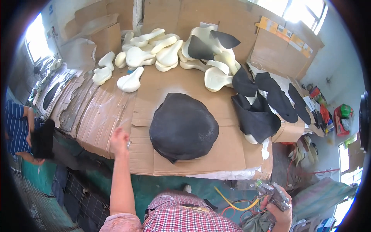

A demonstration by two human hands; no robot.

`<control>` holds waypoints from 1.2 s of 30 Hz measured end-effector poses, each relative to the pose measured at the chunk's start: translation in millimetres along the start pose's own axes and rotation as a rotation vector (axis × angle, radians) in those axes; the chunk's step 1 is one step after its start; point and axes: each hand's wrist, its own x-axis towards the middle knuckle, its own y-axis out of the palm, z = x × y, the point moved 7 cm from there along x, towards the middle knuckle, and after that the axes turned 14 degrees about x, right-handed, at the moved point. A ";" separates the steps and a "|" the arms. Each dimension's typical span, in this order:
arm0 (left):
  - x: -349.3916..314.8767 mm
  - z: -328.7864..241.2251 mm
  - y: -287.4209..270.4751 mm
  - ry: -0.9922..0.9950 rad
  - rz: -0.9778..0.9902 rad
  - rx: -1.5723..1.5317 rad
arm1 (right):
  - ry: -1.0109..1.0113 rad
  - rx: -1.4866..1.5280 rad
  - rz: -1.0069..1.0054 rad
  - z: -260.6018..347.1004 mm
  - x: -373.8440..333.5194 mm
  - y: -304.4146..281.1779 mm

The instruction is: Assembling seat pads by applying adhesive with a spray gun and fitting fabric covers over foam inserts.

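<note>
In my right hand is a metal spray gun, held low at the right, off the table's front edge. A yellow hose curves near it. My left hand hovers over the front left of the cardboard-covered table, its fingers loosely curled in with nothing visible in them. To its right, apart from it, lies a stack of dark grey, rounded sheet pieces. Dark fabric-like covers drape over pale foam at the right; the foam is mostly hidden.
Several cream foam bicycle-saddle pads are heaped along the back. More dark cut pieces lie at the right. Cardboard sheets stand behind the table. At the far left is another person in a striped shirt, holding a dark piece.
</note>
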 end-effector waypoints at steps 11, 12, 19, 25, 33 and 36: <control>-38.7 34.6 116.5 0.389 -0.026 1.305 | 0.069 -0.257 0.344 -1.3 5.0 -12.9; -39.0 31.8 117.1 0.375 -0.014 1.299 | 0.070 -0.254 0.344 -4.1 6.0 -10.0; -19.9 52.0 112.8 0.265 0.095 0.959 | -0.078 0.086 0.264 -0.4 14.2 -3.2; -27.1 82.8 111.9 -0.232 0.093 0.331 | -0.158 0.127 0.067 -0.6 33.3 -9.7; -53.1 73.7 124.3 -0.375 0.202 0.085 | -0.125 0.051 0.086 -8.1 4.3 -12.3; -54.6 75.1 126.0 -0.335 0.197 0.139 | -0.119 0.018 0.040 1.7 -0.6 -30.2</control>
